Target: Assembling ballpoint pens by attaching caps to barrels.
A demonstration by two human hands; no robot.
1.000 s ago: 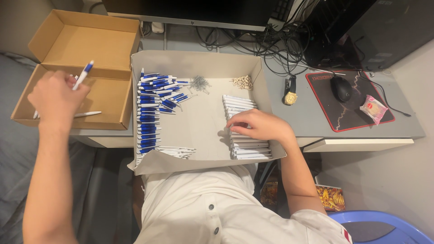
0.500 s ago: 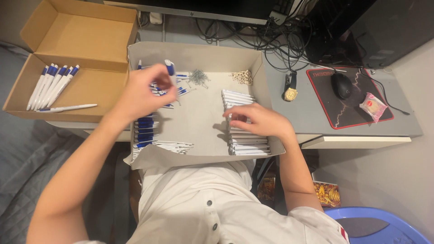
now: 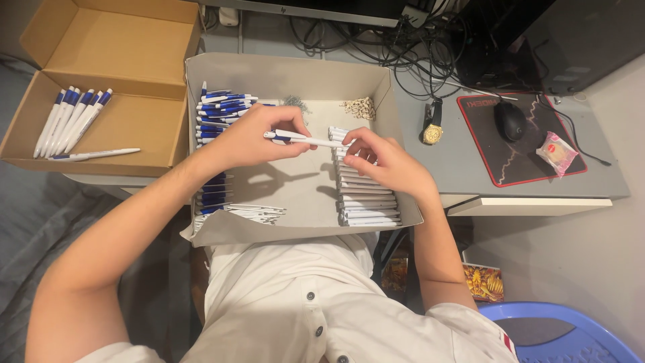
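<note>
Left hand fingers pinched shut on blue-tipped pen half; right hand fingers closed on its white barrel, above grey tray. Best kept coaxial, pushed straight, gently.

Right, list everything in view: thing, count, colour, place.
tray: one, grey card, on lap against the desk
pen: one, white and blue, held between both hands over the tray
blue pen parts: a pile, too many to count, tray's left side
white barrels: a stack, tray's right side
springs: small heap, grey, tray's far edge
tips: small heap, tan, tray's far edge
box: one, brown, open, far left
finished pens: about seven, white and blue, in the box
watch: one, gold face, on the desk
mouse: one, black, on the mat
mat: one, black with red edge
snack packet: one, pink, on the mat
stool: one, blue, bottom right
left hand: grips the pen
right hand: pinches its tip end
</note>
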